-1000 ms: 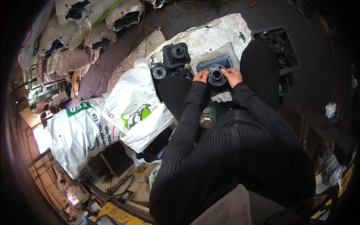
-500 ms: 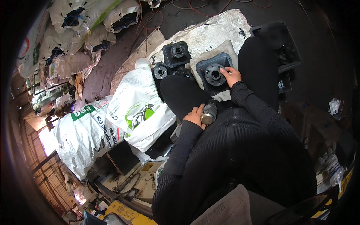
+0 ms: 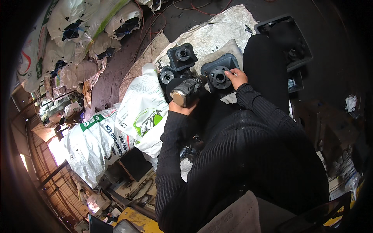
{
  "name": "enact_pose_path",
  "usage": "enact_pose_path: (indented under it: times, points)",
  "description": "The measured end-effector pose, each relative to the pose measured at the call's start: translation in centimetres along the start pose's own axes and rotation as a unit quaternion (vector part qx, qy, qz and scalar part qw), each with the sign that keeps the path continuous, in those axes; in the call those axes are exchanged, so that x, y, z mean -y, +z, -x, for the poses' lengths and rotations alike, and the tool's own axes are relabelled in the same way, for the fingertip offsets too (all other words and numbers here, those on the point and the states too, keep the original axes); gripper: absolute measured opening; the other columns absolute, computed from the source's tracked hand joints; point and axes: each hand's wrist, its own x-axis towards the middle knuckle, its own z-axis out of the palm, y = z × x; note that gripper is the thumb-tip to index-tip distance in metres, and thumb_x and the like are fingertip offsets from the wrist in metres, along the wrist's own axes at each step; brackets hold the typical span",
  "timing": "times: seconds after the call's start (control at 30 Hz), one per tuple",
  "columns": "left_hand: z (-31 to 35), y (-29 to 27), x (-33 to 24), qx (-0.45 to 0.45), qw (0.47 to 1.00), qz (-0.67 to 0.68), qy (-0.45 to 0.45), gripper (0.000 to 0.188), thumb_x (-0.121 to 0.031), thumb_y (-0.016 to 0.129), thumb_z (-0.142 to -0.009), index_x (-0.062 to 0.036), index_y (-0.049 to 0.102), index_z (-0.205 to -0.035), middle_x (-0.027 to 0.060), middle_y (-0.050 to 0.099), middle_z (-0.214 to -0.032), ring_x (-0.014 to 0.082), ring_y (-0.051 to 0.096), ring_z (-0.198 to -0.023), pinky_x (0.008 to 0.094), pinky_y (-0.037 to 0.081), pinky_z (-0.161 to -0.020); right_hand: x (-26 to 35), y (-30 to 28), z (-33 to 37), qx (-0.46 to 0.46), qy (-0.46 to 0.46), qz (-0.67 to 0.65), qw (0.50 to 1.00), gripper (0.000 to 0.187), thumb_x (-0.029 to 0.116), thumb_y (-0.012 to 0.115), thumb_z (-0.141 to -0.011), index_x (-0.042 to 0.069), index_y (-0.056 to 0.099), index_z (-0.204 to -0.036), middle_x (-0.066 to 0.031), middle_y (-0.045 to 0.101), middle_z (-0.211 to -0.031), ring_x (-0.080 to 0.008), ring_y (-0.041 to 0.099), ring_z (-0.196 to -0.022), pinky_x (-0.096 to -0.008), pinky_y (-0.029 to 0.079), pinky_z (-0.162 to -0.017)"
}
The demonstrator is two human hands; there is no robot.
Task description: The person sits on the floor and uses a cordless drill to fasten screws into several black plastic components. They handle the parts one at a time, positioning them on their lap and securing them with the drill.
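A dark grey moulded part with a square base and a round, holed flange (image 3: 220, 77) lies on a pale cushion between my knees. My right hand (image 3: 237, 79) pinches the flange's right rim between thumb and fingers. Left of it, my left hand (image 3: 183, 108) is closed around a stubby cylindrical tool (image 3: 188, 91) with a grey body and a round tan end; its exact kind does not show. The tool is raised over my left knee, its narrow dark end toward the part. Most of my left fingers are hidden behind the tool. Two similar dark parts (image 3: 182, 55) (image 3: 167, 76) sit farther left.
White printed sacks (image 3: 142, 112) stand beside my left leg. Several filled bags (image 3: 74, 27) are piled at the far left. A whitish sheet (image 3: 217, 29) covers the floor ahead. Beyond my right knee is a black crate (image 3: 305, 37) holding dark pieces. Thin hoses (image 3: 211, 14) cross the floor.
My left hand has lifted the tool from my lap, forward and left, over my left knee. My right hand stays on the flange, and the part now sits tilted more toward me.
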Motion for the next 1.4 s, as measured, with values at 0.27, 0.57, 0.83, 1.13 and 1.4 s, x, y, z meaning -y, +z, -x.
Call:
enact_pose_path:
  times: [0.27,0.57,0.83,1.13,1.4]
  points:
    - [-1.1,0.0,1.0,0.035,0.999,-0.002,-0.016,0.048,-0.019,0.071,-0.070,-0.0070,0.055,-0.113,0.0111,0.059,-0.109,0.0232,0.057,-0.101,0.0342,0.046,-0.085,-0.3,0.2,-0.2,0.003,0.015,-0.002,1.000,0.036,0.033,0.069,-0.072,0.002,0.063,-0.088,-0.0090,0.061,-0.071,-0.0178,0.058,-0.067,-0.0301,0.045,-0.064]
    - [-1.7,0.0,-0.4,0.006,0.996,0.092,-0.008,0.043,-0.018,0.071,-0.070,-0.0037,0.055,-0.108,0.0114,0.060,-0.099,0.0223,0.059,-0.089,0.0334,0.047,-0.078,-0.3,0.1,-0.1,-0.011,-0.004,0.000,1.000,0.037,0.034,0.070,-0.072,0.002,0.063,-0.089,-0.0095,0.060,-0.071,-0.0188,0.058,-0.066,-0.0306,0.045,-0.064]
    - [-2.0,-1.7,-3.7,0.023,0.869,0.365,-0.333,0.035,-0.018,0.069,-0.072,-0.0025,0.052,-0.098,0.0106,0.061,-0.077,0.0152,0.050,-0.045,0.0277,0.041,-0.038,-0.2,0.2,-0.2,0.000,0.008,-0.003,1.000,0.036,0.034,0.069,-0.072,0.003,0.063,-0.088,-0.0087,0.060,-0.069,-0.0188,0.057,-0.065,-0.0310,0.045,-0.062]
    - [-3.0,-0.7,-3.0,0.056,0.996,-0.017,-0.074,0.045,-0.021,0.070,-0.068,-0.0006,0.054,-0.105,0.0123,0.061,-0.098,0.0242,0.059,-0.094,0.0326,0.047,-0.082,0.3,-0.1,0.0,0.012,0.038,-0.015,0.999,0.037,0.035,0.070,-0.072,0.004,0.063,-0.090,-0.0086,0.060,-0.069,-0.0188,0.058,-0.064,-0.0310,0.045,-0.062]
    - [-4.6,-0.9,-5.2,0.164,0.955,-0.237,-0.070,0.061,-0.020,0.071,-0.057,-0.0087,0.051,-0.113,0.0133,0.063,-0.093,0.0299,0.061,-0.087,0.0344,0.049,-0.075,0.4,-0.1,0.0,0.005,0.044,-0.019,0.999,0.037,0.033,0.070,-0.072,0.003,0.062,-0.092,-0.0111,0.062,-0.075,-0.0202,0.059,-0.068,-0.0315,0.046,-0.064]
